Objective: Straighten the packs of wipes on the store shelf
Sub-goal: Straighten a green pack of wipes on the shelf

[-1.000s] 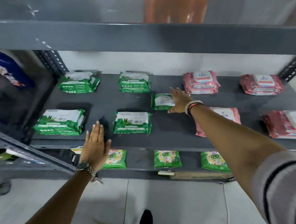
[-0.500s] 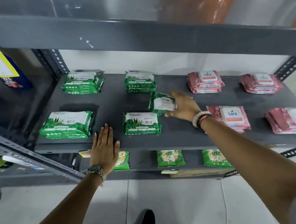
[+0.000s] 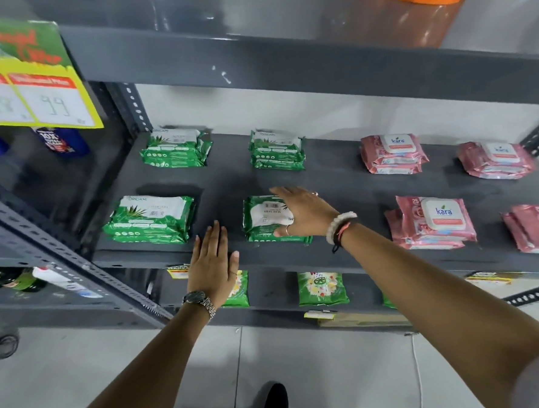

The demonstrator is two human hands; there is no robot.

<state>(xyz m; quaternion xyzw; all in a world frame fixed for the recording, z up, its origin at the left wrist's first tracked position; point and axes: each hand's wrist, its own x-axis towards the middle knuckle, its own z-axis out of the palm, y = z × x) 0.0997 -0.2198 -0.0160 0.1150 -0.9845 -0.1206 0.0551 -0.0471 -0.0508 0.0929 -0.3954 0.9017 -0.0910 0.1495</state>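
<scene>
Green film wraps the front-centre pack [image 3: 264, 218], lying white panel up atop a front-edge stack on the grey shelf [image 3: 339, 180], its long axis seemingly left to right and roughly square to the shelf edge. The right hand [image 3: 305, 212] lies flat on it, fingers extended, gripping nothing. The left hand [image 3: 213, 264], likewise open and empty, rests on the shelf's front lip. Remaining green stacks [image 3: 150, 219] appear aligned; the front pink stack [image 3: 433, 222] looks fanned and probably awaits squaring.
</scene>
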